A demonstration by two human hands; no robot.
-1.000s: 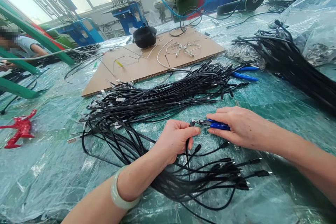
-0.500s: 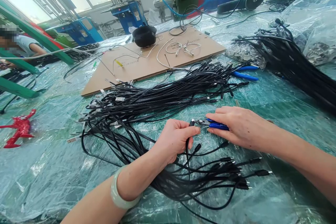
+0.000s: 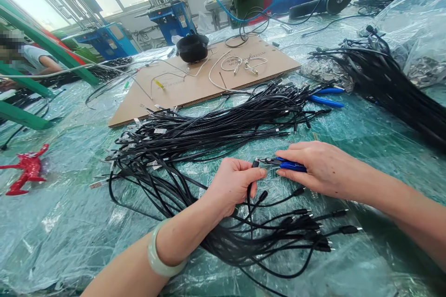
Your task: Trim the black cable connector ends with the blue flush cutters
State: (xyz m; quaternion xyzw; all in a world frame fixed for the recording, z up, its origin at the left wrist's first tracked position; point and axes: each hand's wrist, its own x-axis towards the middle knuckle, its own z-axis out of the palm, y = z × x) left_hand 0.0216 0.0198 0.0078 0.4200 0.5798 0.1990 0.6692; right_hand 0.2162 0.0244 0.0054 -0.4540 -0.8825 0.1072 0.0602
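Observation:
Near the middle, my left hand (image 3: 232, 183) pinches a black cable by its connector end (image 3: 255, 164), which points up between thumb and fingers. My right hand (image 3: 315, 169) is wrapped round blue-handled cutters (image 3: 293, 166), whose tips are at the connector. Whether the jaws touch it is too small to tell. Under my left wrist runs a bundle of black cables (image 3: 237, 243), its connector ends fanned out to the right. Beyond my hands lies a larger pile of black cables (image 3: 223, 125).
Cardboard (image 3: 195, 88) bears a black bowl-like object (image 3: 192, 48) and pale cables. Blue-handled pliers (image 3: 327, 101) lie beyond my right hand. More black cables (image 3: 390, 83) are at right, a red figure (image 3: 29, 169) at left. A person (image 3: 33, 60) is behind a green frame.
My right hand and the cutters have shifted slightly to the right. My left hand still holds the connector in nearly the same place.

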